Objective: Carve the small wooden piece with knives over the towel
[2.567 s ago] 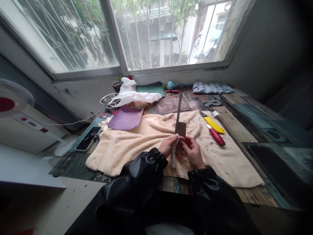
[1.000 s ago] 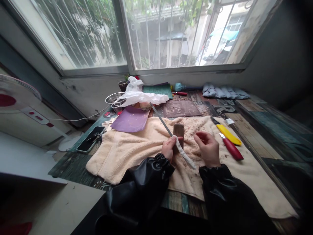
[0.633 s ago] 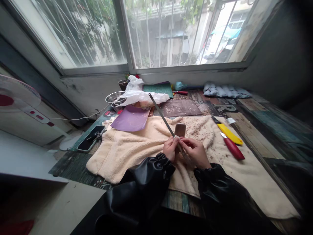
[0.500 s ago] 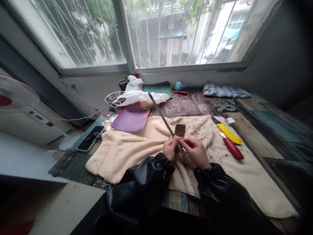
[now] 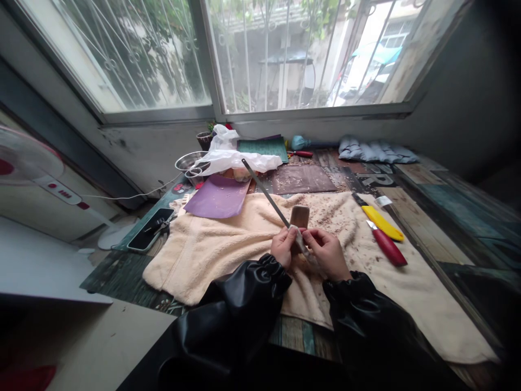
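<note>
My left hand [image 5: 282, 246] is closed round the taped handle of a long thin metal file [image 5: 264, 191], whose blade slants up and to the left. My right hand [image 5: 325, 252] pinches the same white-wrapped handle from the right, fingers curled on it. A small brown wooden block [image 5: 300, 215] stands just beyond both hands. All of this is above a cream towel [image 5: 228, 239] strewn with wood shavings. Black sleeves cover both forearms.
A yellow-handled knife [image 5: 380, 222] and a red-handled knife [image 5: 386, 250] lie on the towel at right. A purple sheet [image 5: 217, 196], metal bowls [image 5: 189, 162], a white plastic bag [image 5: 234, 157] and a phone [image 5: 148, 228] sit at left. A fan [image 5: 28, 163] stands far left.
My right hand, apart from the file one second ago, has come back to the handle and closed on it. The file blade has tilted a little further left.
</note>
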The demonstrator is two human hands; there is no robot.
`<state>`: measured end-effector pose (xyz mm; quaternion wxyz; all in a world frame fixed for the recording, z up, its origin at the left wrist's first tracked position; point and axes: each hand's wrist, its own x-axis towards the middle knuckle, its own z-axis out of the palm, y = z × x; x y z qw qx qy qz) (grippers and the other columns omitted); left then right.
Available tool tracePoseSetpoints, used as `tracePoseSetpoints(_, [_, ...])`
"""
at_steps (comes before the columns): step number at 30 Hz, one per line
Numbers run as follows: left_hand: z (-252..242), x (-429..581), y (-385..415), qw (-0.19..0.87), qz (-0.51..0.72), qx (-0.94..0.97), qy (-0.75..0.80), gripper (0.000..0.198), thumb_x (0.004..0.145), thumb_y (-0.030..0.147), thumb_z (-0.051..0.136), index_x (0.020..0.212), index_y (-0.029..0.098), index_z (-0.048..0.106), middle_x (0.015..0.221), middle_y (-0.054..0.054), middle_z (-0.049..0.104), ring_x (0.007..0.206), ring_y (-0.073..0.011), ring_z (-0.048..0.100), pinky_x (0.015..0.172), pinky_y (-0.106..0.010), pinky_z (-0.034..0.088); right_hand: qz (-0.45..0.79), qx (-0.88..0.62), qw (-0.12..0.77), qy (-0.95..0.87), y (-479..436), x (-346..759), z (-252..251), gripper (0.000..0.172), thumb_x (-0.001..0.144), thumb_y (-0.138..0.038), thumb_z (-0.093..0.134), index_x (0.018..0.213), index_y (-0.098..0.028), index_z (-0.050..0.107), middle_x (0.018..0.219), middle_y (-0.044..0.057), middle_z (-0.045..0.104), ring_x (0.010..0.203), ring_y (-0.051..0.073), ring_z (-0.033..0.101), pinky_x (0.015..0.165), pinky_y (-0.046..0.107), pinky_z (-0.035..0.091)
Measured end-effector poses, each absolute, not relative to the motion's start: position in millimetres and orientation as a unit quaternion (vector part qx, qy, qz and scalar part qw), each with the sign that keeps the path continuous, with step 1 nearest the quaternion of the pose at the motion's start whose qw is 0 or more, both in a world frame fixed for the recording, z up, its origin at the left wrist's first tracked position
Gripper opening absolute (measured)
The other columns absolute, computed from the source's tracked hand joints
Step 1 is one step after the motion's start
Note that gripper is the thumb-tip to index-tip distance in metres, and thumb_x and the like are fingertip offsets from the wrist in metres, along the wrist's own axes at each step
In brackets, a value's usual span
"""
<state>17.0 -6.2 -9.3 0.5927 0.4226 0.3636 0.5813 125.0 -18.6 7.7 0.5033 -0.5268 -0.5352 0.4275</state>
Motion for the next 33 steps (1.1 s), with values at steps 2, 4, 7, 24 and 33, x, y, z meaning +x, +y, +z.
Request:
tracePoseSetpoints(2, [-8,17,-7,0.596,0.581,0.419,0.364,0.033,0.073,0.041,0.051,0.079,0.013,0.067,0.079,-0.004,0.057,0.072,-0.0117,0.054,0.068,-0.022,0.044,0.434,-0.525,0.504,-0.531,-19,125,8,0.030,0.068,-0.043,0.055,0.078,-0.015,0.059,0.071,0.004,0.061,0.062,0.013,0.055,0.057,0.024,0.045])
tracePoseSetpoints(4, [-7,17,-7,0.595,0.580,0.419,0.366,0.033,0.074,0.042,0.051,0.079,0.013,0.066,0.077,-0.004,0.057,0.069,-0.0108,0.053,0.066,-0.022,0.044,0.435,-0.525,0.505,-0.529,-19,125,9,0.031,0.069,-0.044,0.055,0.079,-0.015,0.059,0.070,0.004,0.061,0.061,0.013,0.055,0.057,0.024,0.045])
tracePoseSetpoints(7, [-7,17,-7,0.591,0.579,0.423,0.369,0.034,0.073,0.042,0.051,0.080,0.013,0.066,0.077,-0.003,0.057,0.068,-0.0109,0.053,0.066,-0.022,0.044,0.433,-0.529,0.504,-0.529,-19,124,10,0.032,0.069,-0.044,0.054,0.079,-0.015,0.058,0.069,0.003,0.060,0.061,0.013,0.054,0.056,0.024,0.044])
tracePoseSetpoints(24, [-9,14,-6,0.533,0.576,0.456,0.421,0.034,0.077,0.041,0.045,0.081,0.014,0.067,0.078,-0.002,0.057,0.073,-0.0112,0.050,0.071,-0.022,0.038,0.263,-0.605,0.627,-0.413,-13,144,9,0.030,0.065,-0.045,0.058,0.061,-0.016,0.054,0.053,-0.002,0.051,0.049,0.009,0.047,0.048,0.021,0.038])
tracePoseSetpoints(33, [-3,14,-11,0.521,0.573,0.504,0.383,0.030,0.077,0.038,0.047,0.083,0.016,0.067,0.086,-0.004,0.058,0.085,-0.0149,0.053,0.081,-0.025,0.038,0.357,-0.534,0.502,-0.579,-21,123,12,0.028,0.066,-0.042,0.058,0.076,-0.016,0.063,0.078,0.005,0.063,0.069,0.015,0.056,0.064,0.029,0.045])
